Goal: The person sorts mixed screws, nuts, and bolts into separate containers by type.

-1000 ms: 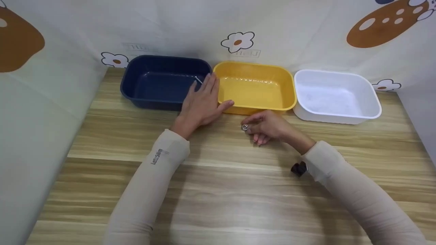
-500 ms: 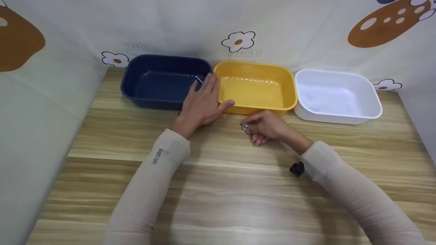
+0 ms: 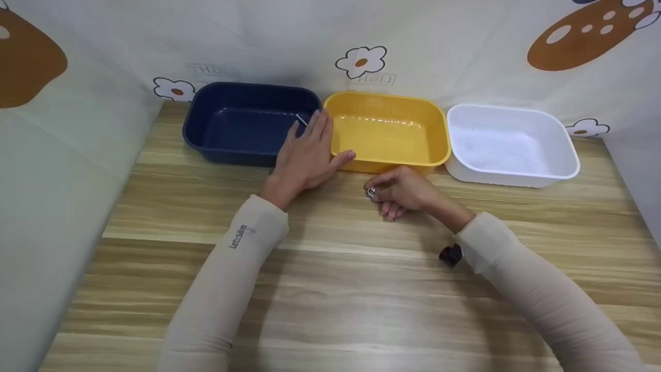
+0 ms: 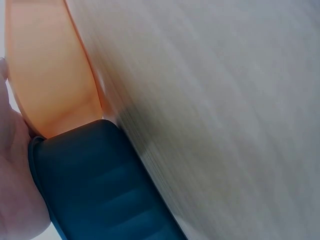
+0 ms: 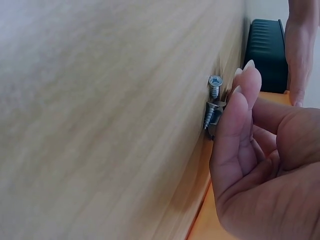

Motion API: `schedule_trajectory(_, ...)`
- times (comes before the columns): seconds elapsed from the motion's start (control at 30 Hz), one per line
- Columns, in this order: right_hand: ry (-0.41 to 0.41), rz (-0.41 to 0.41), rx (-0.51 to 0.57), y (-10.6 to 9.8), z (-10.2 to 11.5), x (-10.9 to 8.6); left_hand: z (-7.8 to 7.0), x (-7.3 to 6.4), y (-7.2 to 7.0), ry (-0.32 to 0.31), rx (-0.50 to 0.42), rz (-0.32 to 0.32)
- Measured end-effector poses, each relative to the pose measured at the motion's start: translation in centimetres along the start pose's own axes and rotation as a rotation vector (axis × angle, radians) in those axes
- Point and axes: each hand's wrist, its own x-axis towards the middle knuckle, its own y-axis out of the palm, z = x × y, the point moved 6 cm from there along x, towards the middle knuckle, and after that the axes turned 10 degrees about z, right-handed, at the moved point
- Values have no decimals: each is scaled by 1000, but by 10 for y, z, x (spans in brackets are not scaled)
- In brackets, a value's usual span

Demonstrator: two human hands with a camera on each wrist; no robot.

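Closely grouped, two small screws (image 5: 215,89) sit by the fingertips of a person's curled right hand (image 3: 405,192), just on the near side of the yellow bin (image 3: 392,146); whether the fingers grip them cannot be told. The left hand (image 3: 307,152), fingers straight, rests where the yellow bin meets the dark blue bin (image 3: 232,157) at left, a thin silver rod (image 3: 301,121) beside its fingertips. A white bin (image 3: 496,177) stands at right on the wooden table (image 3: 361,305), before a flower-print backdrop (image 3: 279,41).
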Motion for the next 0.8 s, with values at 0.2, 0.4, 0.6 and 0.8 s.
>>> schedule_trajectory(0.2, -28, 13, -3, 0, 6, -2, 0, 0, 0, 4, 2, -3)
schedule_trajectory(0.4, -31, 18, -40, -2, 16, -6, 0, 2, 0, -10, 15, 5)
schedule_trajectory(0.6, -36, 34, -45, -6, 25, -12, -1, 2, -2, -1, 22, 5)
schedule_trajectory(0.8, -112, 76, -45, -11, 39, -16, -1, 2, 1, -13, 35, 3)
